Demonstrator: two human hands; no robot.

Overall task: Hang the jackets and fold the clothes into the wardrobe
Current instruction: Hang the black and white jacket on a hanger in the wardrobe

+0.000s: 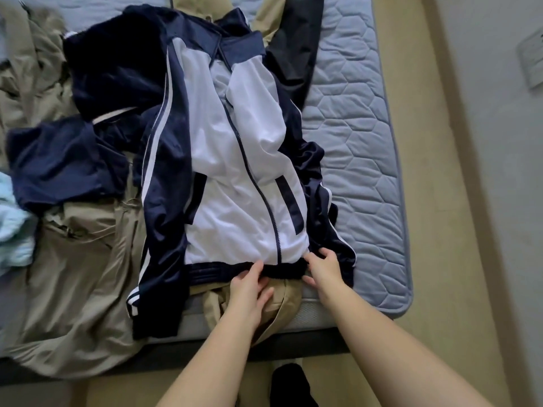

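Navy/white jacket [235, 171] laid zipped, front up, on bed [352, 142], over khaki clothes [82, 259]. Hem band pinched by L hand [249, 284] below zip and R hand [321, 268] at corner. Hem to be pulled taut, creases smoothed out, sleeves straightened before hanging.

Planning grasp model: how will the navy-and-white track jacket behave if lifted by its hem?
Likely floppy: the track jacket lies creased, sleeves bunched. Probably slippery, given the sheen on its navy sleeves. Seemingly thin, so light.
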